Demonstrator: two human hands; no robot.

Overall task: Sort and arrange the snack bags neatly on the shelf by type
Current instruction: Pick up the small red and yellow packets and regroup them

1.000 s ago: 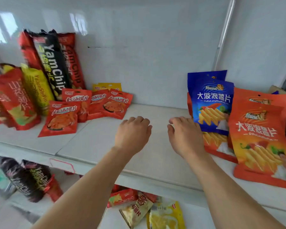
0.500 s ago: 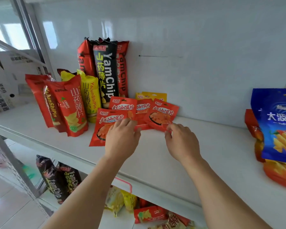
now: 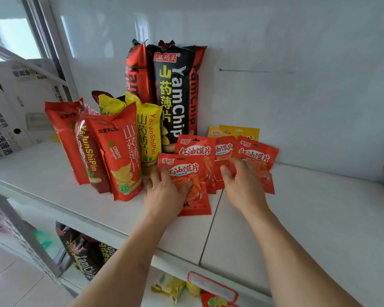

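From the head view, both hands have moved left from the bare middle of the shelf (image 3: 308,218) to the small red pouches, so sorting turns to this type. The left hand (image 3: 164,193) lies spread on the nearest red pouch (image 3: 193,187), thumb on its face; the right hand (image 3: 242,185) presses spread fingers on the right pouch (image 3: 262,158). Pouches lean back, long axes running near to far, tops far.

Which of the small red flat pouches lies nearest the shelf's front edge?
The front-left red pouch, under the left hand. It lies flattest and furthest forward; the other red pouches sit behind it, nearer the wall.
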